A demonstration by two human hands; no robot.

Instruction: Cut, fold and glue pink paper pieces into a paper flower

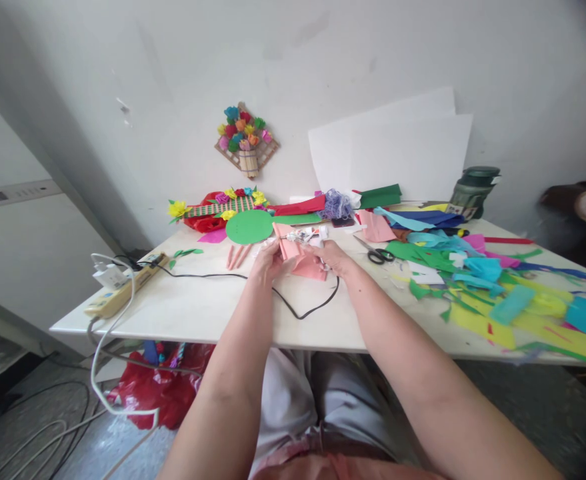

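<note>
Head view — both hands [300,257] pinch pink paper [303,259] mid-table.

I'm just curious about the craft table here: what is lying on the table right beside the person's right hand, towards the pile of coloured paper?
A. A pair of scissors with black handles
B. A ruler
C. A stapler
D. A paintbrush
A: a pair of scissors with black handles lies on the white table just to the side of the right hand, before the coloured paper scraps.
</note>
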